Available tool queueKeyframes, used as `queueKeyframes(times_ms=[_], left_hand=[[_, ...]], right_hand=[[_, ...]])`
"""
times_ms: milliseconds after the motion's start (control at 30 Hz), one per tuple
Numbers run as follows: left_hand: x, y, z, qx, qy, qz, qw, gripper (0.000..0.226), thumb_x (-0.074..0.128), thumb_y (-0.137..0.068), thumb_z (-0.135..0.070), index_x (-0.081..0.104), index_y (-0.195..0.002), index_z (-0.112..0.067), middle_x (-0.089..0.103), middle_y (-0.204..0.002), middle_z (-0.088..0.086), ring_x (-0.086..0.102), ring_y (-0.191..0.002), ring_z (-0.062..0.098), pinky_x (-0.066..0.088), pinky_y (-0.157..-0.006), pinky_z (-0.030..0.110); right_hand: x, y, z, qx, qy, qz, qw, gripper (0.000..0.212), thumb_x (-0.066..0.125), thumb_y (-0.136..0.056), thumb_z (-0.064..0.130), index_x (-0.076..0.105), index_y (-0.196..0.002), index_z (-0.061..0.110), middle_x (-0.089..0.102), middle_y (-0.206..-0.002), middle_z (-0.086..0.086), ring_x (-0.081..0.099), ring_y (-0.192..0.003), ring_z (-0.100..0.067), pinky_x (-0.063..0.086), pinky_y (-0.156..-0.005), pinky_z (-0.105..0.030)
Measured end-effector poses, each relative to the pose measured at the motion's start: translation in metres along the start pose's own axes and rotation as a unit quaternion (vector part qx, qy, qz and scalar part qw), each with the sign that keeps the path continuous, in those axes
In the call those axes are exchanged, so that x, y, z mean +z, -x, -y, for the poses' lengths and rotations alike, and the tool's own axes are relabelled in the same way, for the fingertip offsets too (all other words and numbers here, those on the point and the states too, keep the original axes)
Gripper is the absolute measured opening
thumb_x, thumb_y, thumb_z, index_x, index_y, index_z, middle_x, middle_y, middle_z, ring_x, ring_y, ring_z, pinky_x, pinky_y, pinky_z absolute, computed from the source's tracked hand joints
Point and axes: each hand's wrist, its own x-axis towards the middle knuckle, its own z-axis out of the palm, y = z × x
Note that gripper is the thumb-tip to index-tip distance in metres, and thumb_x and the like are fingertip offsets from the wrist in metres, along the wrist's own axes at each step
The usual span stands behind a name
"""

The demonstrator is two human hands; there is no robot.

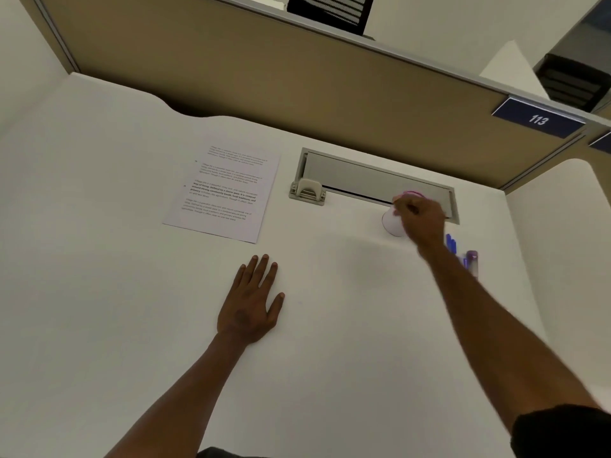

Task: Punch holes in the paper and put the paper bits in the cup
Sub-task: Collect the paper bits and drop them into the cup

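Setting: white cubicle desk, tan partition behind.
Left hand: nearest, flat on the desk, fingers spread, holding nothing.
Right hand: farther right, fingers curled round the paper cup, which is tilted.
Pens: just beside the right wrist.
Paper: farther left, lying flat.
Hole punch: beside the paper, untouched.
Progress: no punching appears begun; everything remains.
Obstacles: none visible.
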Motion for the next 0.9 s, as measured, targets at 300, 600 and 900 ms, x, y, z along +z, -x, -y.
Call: queueKeyframes(times_ms=[300,600,900], left_hand=[[-0.016,0.021,-0.007,0.001,0.09,-0.069,0.994,0.048,0.036,-0.101,-0.03,0.057,-0.138,-0.005,0.056,-0.144,0.008,0.044,-0.141,0.02,0.033,-0.118,0.037],[-0.03,0.104,0.047,-0.062,0.045,-0.095,0.993,0.052,0.036,-0.103,-0.036,0.044,-0.148,-0.013,0.039,-0.157,0.004,0.022,-0.152,0.018,0.02,-0.124,0.041],[-0.041,0.16,0.091,-0.149,-0.034,-0.011,0.988,0.066,0.017,-0.101,-0.052,0.011,-0.159,-0.021,0.004,-0.168,0.003,-0.004,-0.155,0.022,0.009,-0.125,0.047]], right_hand=[[0.116,0.177,-0.033,-0.111,0.164,0.241,0.95,0.068,0.032,-0.103,0.045,0.006,-0.155,0.01,-0.009,-0.163,-0.004,-0.013,-0.15,-0.018,-0.007,-0.122,-0.033],[0.132,0.256,-0.016,-0.216,0.092,0.269,0.934,0.069,0.029,-0.103,0.047,-0.005,-0.155,0.015,-0.009,-0.164,0.003,-0.006,-0.151,-0.009,0.0,-0.123,-0.028],[0.155,0.219,-0.005,-0.127,0.191,0.224,0.947,0.069,0.03,-0.104,0.041,0.003,-0.154,0.002,-0.006,-0.163,-0.011,-0.01,-0.151,-0.021,-0.003,-0.123,-0.037]])
